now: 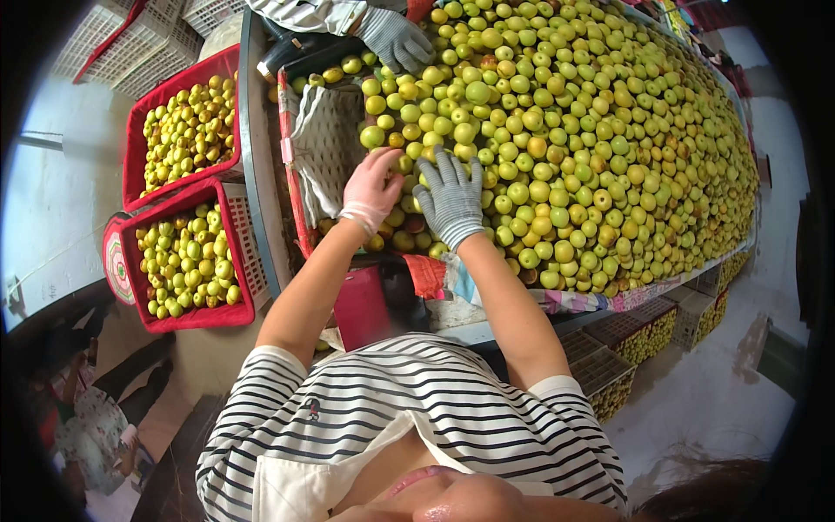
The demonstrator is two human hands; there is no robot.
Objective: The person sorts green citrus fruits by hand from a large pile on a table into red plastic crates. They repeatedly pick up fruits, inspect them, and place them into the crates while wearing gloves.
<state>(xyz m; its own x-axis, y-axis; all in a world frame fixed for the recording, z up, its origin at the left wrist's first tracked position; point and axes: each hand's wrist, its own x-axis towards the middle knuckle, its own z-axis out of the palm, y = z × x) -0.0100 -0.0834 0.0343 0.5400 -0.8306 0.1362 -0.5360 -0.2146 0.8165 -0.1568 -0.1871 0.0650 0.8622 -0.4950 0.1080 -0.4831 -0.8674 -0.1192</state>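
Note:
A broad heap of small round yellow-green fruit, jujubes by their look (600, 157), spreads over the table before me. At its left edge is my left hand (372, 184), in a thin see-through glove with a white cuff. Its fingers are curled together over the fruit, and what lies under them is hidden. Beside it, my right hand (452, 196) wears a grey striped knit glove and rests on the fruit with its fingers spread. A grey padded sheet with small holes (323, 143) lies left of my left hand, against a red-edged side wall (294, 174).
Another person's grey-gloved hand (396, 39) touches the heap's far left. Two red-lined crates, a far one (130, 165) and a near one (230, 252), hold fruit beyond the table's metal edge (259, 157). Stacked crates (600, 370) stand low at right. A pink-red box (364, 304) sits near my waist.

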